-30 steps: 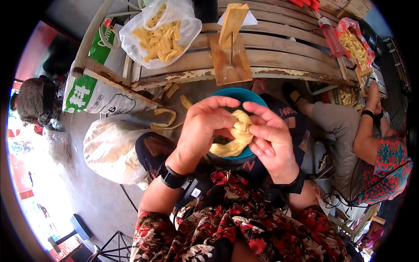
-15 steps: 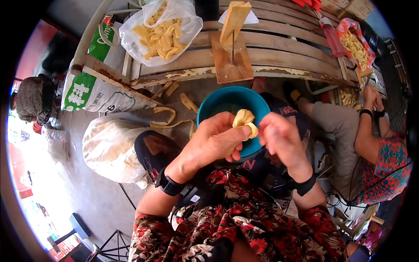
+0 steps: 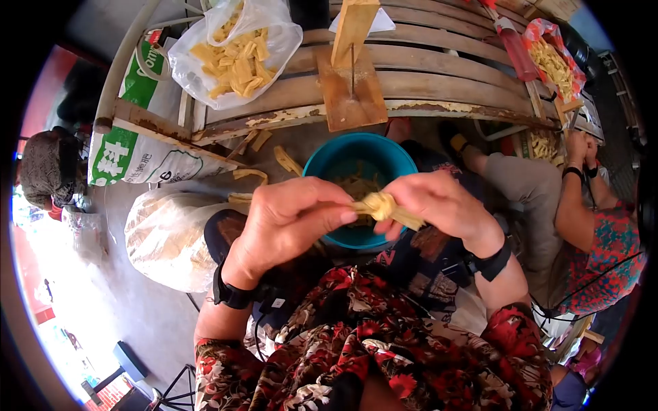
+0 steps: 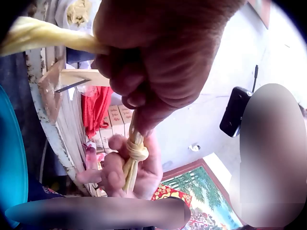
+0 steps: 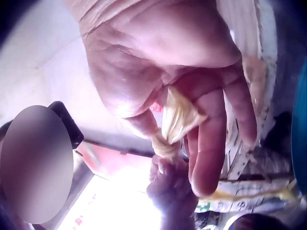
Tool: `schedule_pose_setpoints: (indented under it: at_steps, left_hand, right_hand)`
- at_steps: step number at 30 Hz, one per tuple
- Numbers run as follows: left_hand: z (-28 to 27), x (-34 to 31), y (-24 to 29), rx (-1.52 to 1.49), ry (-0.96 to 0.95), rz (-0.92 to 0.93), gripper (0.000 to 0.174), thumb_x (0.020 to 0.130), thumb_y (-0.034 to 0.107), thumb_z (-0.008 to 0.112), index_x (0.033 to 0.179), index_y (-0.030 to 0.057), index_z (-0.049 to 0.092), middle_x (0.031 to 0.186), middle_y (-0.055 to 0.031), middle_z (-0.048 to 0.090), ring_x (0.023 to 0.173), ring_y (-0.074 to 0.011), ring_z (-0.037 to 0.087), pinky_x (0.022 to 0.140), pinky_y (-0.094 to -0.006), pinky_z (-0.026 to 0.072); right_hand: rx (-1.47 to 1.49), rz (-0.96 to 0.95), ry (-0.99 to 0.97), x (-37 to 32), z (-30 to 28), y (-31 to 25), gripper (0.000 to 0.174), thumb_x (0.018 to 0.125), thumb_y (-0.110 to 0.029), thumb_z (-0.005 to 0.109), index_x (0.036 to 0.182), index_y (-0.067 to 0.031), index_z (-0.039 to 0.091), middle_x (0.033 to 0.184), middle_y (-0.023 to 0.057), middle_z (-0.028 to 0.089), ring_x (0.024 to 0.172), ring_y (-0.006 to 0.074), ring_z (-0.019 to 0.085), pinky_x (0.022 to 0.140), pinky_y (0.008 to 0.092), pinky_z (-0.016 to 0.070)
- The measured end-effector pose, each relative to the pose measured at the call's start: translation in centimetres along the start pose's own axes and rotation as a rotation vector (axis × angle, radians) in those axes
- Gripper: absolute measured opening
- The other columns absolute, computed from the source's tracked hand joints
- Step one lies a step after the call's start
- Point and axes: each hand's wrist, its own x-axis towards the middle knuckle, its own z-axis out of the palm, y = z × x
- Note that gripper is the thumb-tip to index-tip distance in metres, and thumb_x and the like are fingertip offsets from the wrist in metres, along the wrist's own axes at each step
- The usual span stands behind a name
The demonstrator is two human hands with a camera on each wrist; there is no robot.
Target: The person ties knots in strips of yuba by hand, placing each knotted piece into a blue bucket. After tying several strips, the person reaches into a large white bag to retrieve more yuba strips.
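Observation:
A pale yellow, pliable strip with a knot (image 3: 378,204) in it is stretched between the two hands over a teal bucket (image 3: 327,164). My left hand (image 3: 291,216) pinches the strip between thumb and fingers, left of the knot. In the left wrist view, a longer yellow tail (image 4: 53,39) runs out from the other side of that hand. My right hand (image 3: 445,209) holds the knot's right side, thumb at the knot. A short, flared end (image 5: 177,115) sticks out beside its fingers in the right wrist view. More yellow pieces lie inside the bucket.
A slatted bench (image 3: 425,88) stands beyond the bucket. On it are a plastic bag of yellow pieces (image 3: 236,65) and a wooden stand (image 3: 349,103) with an upright rod. Loose strips (image 3: 286,161) and a translucent sack (image 3: 168,236) lie at left. Another person (image 3: 593,260) sits at right.
The right hand, apart from the knot half a second ago, now holds its right side. The left hand has shifted left, and the strip is drawn out between both hands.

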Motion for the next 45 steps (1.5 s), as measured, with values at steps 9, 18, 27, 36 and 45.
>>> schedule_pose_setpoints:
  at_steps: [9, 18, 27, 36, 45]
  left_hand:
    - [-0.4, 1.6, -0.9, -0.177, 0.007, -0.177, 0.03, 0.083, 0.005, 0.065, 0.112, 0.0011, 0.058, 0.089, -0.0013, 0.062, 0.072, -0.005, 0.055, 0.059, -0.0179, 0.0448]
    - [1.2, 1.7, -1.3, -0.063, -0.068, 0.014, 0.033, 0.078, 0.001, 0.067, 0.111, 0.0013, 0.063, 0.087, -0.0085, 0.065, 0.073, -0.0149, 0.06, 0.064, -0.0254, 0.0473]
    - [2.4, 0.5, -1.0, -0.35, 0.065, -0.167, 0.023, 0.083, 0.0, 0.06, 0.106, -0.0031, 0.063, 0.08, -0.0122, 0.065, 0.063, -0.0169, 0.06, 0.058, -0.0257, 0.0483]
    - [1.7, -0.3, -0.9, -0.148, -0.03, -0.356, 0.028, 0.081, 0.019, 0.071, 0.101, 0.001, 0.063, 0.07, -0.0037, 0.063, 0.062, -0.0074, 0.057, 0.052, -0.0259, 0.0457]
    - [1.2, -0.4, -0.6, 0.121, -0.292, 0.026, 0.016, 0.076, 0.019, 0.071, 0.078, 0.0066, 0.062, 0.063, -0.0102, 0.058, 0.06, -0.0287, 0.061, 0.052, -0.0347, 0.0477]
  right_hand:
    - [-0.029, 0.101, -0.019, 0.4, -0.7, -0.2, 0.032, 0.097, -0.031, 0.044, 0.095, -0.0013, 0.057, 0.071, 0.0016, 0.057, 0.053, 0.0065, 0.054, 0.048, 0.0198, 0.0413]
    - [-0.018, -0.059, -0.015, 0.9, 0.3, 0.5, 0.029, 0.095, -0.028, 0.049, 0.1, -0.001, 0.056, 0.077, 0.0053, 0.061, 0.062, 0.0104, 0.058, 0.055, 0.0233, 0.0466]
    - [-0.151, -0.116, 0.118, 1.1, 2.0, 1.3, 0.027, 0.089, -0.028, 0.057, 0.088, -0.0005, 0.059, 0.069, 0.0034, 0.058, 0.061, 0.0104, 0.055, 0.056, 0.0257, 0.0436]
    - [-0.067, 0.098, 0.007, -1.0, 1.6, 0.4, 0.034, 0.092, -0.035, 0.053, 0.091, -0.0014, 0.059, 0.074, 0.0058, 0.064, 0.064, 0.0118, 0.063, 0.057, 0.0234, 0.0489]
    - [0.036, 0.289, -0.451, 0.9, 1.8, 1.3, 0.041, 0.097, -0.039, 0.041, 0.09, -0.0014, 0.055, 0.067, 0.0051, 0.058, 0.054, 0.0128, 0.059, 0.052, 0.0261, 0.0468]
